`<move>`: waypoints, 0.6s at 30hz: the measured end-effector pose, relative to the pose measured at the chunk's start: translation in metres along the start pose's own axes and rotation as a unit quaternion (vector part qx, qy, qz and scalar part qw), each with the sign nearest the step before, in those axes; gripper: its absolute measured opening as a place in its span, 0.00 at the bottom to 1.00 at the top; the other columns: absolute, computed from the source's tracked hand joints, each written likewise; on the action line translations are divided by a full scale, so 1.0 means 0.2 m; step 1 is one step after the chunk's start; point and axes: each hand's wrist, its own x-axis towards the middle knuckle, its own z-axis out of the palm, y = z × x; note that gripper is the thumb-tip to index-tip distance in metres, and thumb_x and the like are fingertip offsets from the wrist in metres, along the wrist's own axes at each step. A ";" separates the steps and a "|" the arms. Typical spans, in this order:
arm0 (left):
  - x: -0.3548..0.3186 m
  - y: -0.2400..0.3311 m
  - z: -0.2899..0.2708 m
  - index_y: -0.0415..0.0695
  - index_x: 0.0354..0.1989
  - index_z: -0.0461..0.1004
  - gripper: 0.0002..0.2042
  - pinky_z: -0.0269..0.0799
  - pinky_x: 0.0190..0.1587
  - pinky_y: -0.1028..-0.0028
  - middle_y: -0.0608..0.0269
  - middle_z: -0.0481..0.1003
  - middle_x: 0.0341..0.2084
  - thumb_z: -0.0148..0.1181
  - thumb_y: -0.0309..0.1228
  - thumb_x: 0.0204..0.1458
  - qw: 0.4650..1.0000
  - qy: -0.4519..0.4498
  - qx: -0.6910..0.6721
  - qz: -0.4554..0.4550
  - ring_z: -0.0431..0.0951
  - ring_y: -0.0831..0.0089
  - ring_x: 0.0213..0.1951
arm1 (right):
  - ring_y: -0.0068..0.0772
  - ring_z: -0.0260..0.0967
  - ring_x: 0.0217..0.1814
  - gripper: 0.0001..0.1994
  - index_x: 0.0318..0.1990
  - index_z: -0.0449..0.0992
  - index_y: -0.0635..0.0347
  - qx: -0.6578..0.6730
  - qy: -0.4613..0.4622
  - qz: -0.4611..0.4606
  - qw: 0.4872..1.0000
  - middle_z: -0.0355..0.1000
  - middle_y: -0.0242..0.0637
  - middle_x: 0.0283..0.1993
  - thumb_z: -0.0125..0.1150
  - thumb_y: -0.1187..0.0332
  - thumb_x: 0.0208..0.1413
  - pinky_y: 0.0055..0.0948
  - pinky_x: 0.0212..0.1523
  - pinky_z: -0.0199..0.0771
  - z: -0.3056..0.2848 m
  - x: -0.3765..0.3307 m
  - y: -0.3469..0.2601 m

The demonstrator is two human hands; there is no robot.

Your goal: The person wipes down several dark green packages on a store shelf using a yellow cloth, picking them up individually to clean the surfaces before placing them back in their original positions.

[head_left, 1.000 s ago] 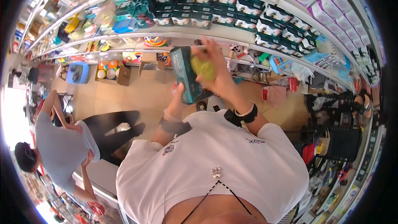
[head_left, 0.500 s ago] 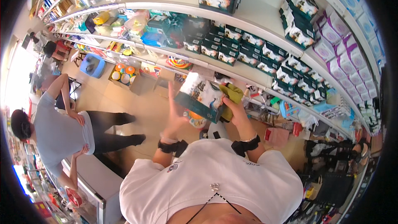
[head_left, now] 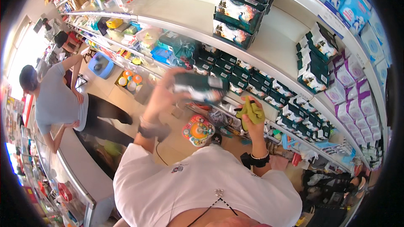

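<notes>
In front of the shelves, my left hand (head_left: 162,94) grips one end of a dark green and white soft pack (head_left: 198,89), both smeared by motion. The pack is held up off any surface, level with the lower shelf of similar packs. To its right, my right hand (head_left: 256,129) is closed on a crumpled olive-green cloth (head_left: 251,112) and is apart from the pack. Like packs stand in rows (head_left: 256,88) on the lower shelf. A taller stack of them (head_left: 235,14) is on the upper shelf, with another stack (head_left: 314,65) farther right.
Purple and white packs (head_left: 353,96) line the right. A person in a grey shirt (head_left: 61,101) stands at left beside a white-topped counter (head_left: 71,159). On the floor are a colourful round toy (head_left: 198,131), a blue basin (head_left: 101,65) and a carton of orange-lidded tubs (head_left: 129,80).
My right hand has come off the pack and moved right with the cloth. My left hand has lifted the pack up toward the shelves and turned it. The view has shifted.
</notes>
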 end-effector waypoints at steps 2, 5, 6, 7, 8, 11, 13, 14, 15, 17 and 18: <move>0.15 0.01 -0.12 0.42 0.47 0.57 0.29 0.64 0.42 0.77 0.64 0.67 0.36 0.60 0.17 0.32 0.991 0.105 0.057 0.066 0.67 0.76 0.39 | 0.25 0.62 0.43 0.24 0.52 0.56 0.61 -0.022 0.009 -0.019 1.000 0.59 0.40 0.50 0.54 0.77 0.45 0.21 0.41 0.66 -0.10 0.01 0.03; 0.41 0.13 -0.26 0.43 0.47 0.56 0.26 0.67 0.37 0.79 0.62 0.67 0.35 0.56 0.17 0.38 0.983 0.169 -0.019 0.075 0.69 0.76 0.36 | 0.25 0.62 0.42 0.24 0.53 0.55 0.62 -0.027 0.060 0.003 0.998 0.60 0.40 0.49 0.51 0.79 0.46 0.22 0.41 0.65 -0.22 0.00 0.06; 0.50 0.12 -0.35 0.44 0.47 0.56 0.24 0.67 0.36 0.80 0.62 0.67 0.35 0.56 0.17 0.40 0.982 0.171 0.036 0.071 0.68 0.77 0.36 | 0.25 0.62 0.42 0.24 0.53 0.55 0.62 -0.032 0.052 0.003 0.998 0.60 0.40 0.49 0.51 0.79 0.46 0.22 0.41 0.65 -0.24 -0.01 0.08; 0.61 0.09 -0.40 0.44 0.47 0.55 0.24 0.67 0.35 0.80 0.62 0.68 0.33 0.55 0.18 0.41 0.981 0.153 0.028 0.117 0.69 0.78 0.35 | 0.26 0.62 0.42 0.23 0.53 0.55 0.62 -0.017 0.095 0.036 0.995 0.60 0.40 0.49 0.50 0.79 0.47 0.22 0.41 0.65 -0.27 -0.04 0.11; 0.73 0.07 -0.43 0.44 0.47 0.55 0.23 0.66 0.34 0.81 0.62 0.68 0.32 0.55 0.19 0.42 0.977 0.134 0.022 0.165 0.69 0.78 0.34 | 0.26 0.62 0.42 0.23 0.53 0.56 0.63 -0.002 0.136 0.067 0.988 0.61 0.40 0.48 0.50 0.79 0.47 0.22 0.40 0.65 -0.30 -0.06 0.13; 1.13 -0.10 -0.50 0.45 0.47 0.53 0.23 0.65 0.29 0.82 0.63 0.67 0.29 0.56 0.22 0.43 0.975 0.099 0.127 0.150 0.67 0.80 0.31 | 0.26 0.63 0.40 0.22 0.53 0.56 0.64 -0.021 0.179 0.104 0.978 0.61 0.39 0.47 0.49 0.78 0.48 0.22 0.40 0.65 -0.36 -0.08 0.16; 1.30 -0.17 -0.49 0.45 0.47 0.52 0.24 0.64 0.28 0.81 0.64 0.66 0.27 0.56 0.23 0.43 0.974 0.065 0.186 0.112 0.66 0.80 0.30 | 0.26 0.63 0.40 0.22 0.53 0.56 0.64 -0.087 0.166 0.083 0.979 0.62 0.39 0.47 0.50 0.77 0.48 0.21 0.39 0.65 -0.36 -0.08 0.14; 1.39 -0.19 -0.47 0.46 0.47 0.52 0.24 0.64 0.28 0.81 0.64 0.65 0.26 0.56 0.25 0.43 0.978 0.041 0.183 0.096 0.66 0.79 0.30 | 0.26 0.63 0.40 0.22 0.53 0.56 0.65 -0.146 0.159 0.059 0.975 0.62 0.39 0.46 0.51 0.77 0.48 0.21 0.39 0.65 -0.37 -0.07 0.13; 1.48 -0.24 -0.47 0.46 0.48 0.51 0.24 0.64 0.28 0.80 0.63 0.65 0.27 0.56 0.26 0.43 0.976 0.010 0.202 0.077 0.66 0.78 0.30 | 0.26 0.63 0.40 0.22 0.53 0.56 0.65 -0.151 0.154 0.054 0.975 0.62 0.39 0.46 0.51 0.77 0.48 0.21 0.39 0.65 -0.40 -0.08 0.14; 1.60 -0.30 -0.43 0.47 0.47 0.50 0.23 0.63 0.29 0.77 0.60 0.65 0.29 0.54 0.31 0.45 0.973 -0.052 0.218 0.058 0.66 0.75 0.30 | 0.26 0.63 0.41 0.22 0.52 0.56 0.65 -0.076 0.173 0.084 0.978 0.62 0.40 0.46 0.52 0.76 0.47 0.21 0.40 0.64 -0.45 -0.12 0.17; 1.64 -0.31 -0.42 0.47 0.47 0.50 0.23 0.63 0.29 0.77 0.60 0.65 0.29 0.54 0.31 0.45 0.974 -0.049 0.214 0.059 0.66 0.75 0.30 | 0.26 0.63 0.41 0.22 0.52 0.56 0.65 -0.080 0.172 0.082 0.978 0.62 0.40 0.46 0.52 0.76 0.47 0.21 0.40 0.64 -0.46 -0.11 0.17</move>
